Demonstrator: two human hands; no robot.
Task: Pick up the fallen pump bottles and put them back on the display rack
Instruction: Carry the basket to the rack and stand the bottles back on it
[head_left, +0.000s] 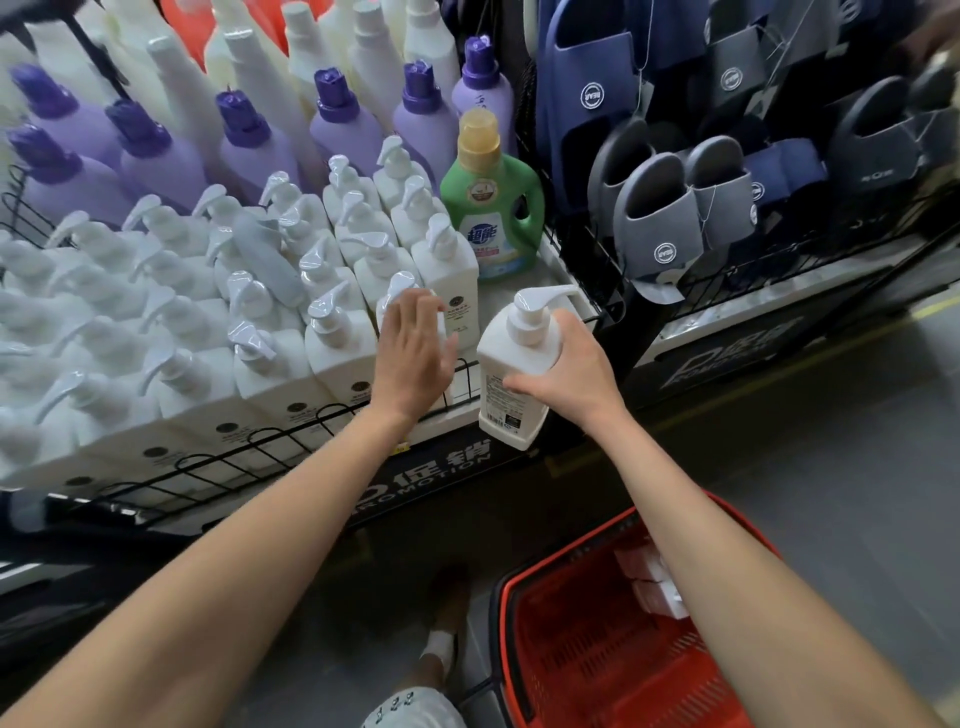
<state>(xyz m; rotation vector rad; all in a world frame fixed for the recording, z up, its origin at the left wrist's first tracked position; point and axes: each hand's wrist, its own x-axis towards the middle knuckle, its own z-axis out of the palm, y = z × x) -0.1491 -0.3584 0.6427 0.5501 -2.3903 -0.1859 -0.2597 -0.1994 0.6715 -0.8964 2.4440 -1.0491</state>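
The right hand (566, 374) is gripping a white pump bottle (511, 369) around its shoulder and upper body, its grip closed on it, holding it tilted just outside the front right corner of the display rack (291, 436). The bottle's base is hanging past the rack's black wire front edge (470, 376), at about 5 o'clock from the corner, with its pump spout pointing toward 1 o'clock.

The left hand (415, 348) is resting with fingers spread and grip open, palm against the corner bottle (402, 304) in the front row, at 9 o'clock from the held bottle and just beside it.

Rows of white pump bottles (197, 332) are filling the rack tightly from the front edge back; one grey-white bottle (267, 257) is lying on its side across the tops of the standing ones at about 10 o'clock from the left hand. A green detergent bottle (491, 208) is standing at 12 o'clock from the hands, and between it and the front wire a bare strip of shelf is showing at the right edge.

A red basket (613, 649) is sitting on the floor at 6 o'clock, under the right forearm. Slippers (670, 208) are hanging at 2 o'clock.
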